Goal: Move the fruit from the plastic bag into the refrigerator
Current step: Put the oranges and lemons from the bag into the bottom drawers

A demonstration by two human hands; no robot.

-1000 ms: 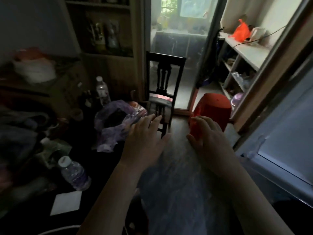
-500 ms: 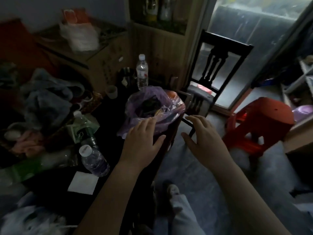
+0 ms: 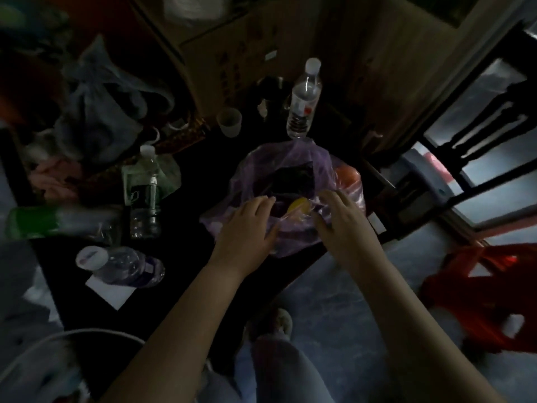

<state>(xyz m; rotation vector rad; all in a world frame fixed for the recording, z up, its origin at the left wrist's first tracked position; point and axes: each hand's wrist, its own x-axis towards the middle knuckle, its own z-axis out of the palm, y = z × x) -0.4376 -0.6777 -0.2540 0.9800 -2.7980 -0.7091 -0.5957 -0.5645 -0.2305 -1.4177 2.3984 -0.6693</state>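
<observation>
So we've got both hands on the purple plastic bag (image 3: 286,175), which sits on the dark tabletop (image 3: 197,170) close to its near edge. Our left hand (image 3: 247,225) rests on the bag's left lip and our right hand (image 3: 340,219) on the right lip, fingers (image 3: 334,199) loosely spread and flat on the film, not clenched on anything yet. Between the two hands there's a yellow fruit (image 3: 297,206) showing through the opening, and something orange (image 3: 345,175) bulges the far right side of the bag. The middle of the bag is too dark to say what else is in there.

The step here looks like spreading the mouth open so we can reach the fruit. Our take: pull the two lips apart gently and sideways instead of pressing down, since thin film like this probably stretches and tears easily. Keeping one hand pinning the bag while the other goes in for the yellow one seems smart, since the bag sits so near the edge and could slide off toward the floor (image 3: 334,309).

Also watch the upright water bottle (image 3: 303,100) right behind the bag; tug the bag back and it probably tips. The fridge isn't in view, so nothing looks moved yet.
</observation>
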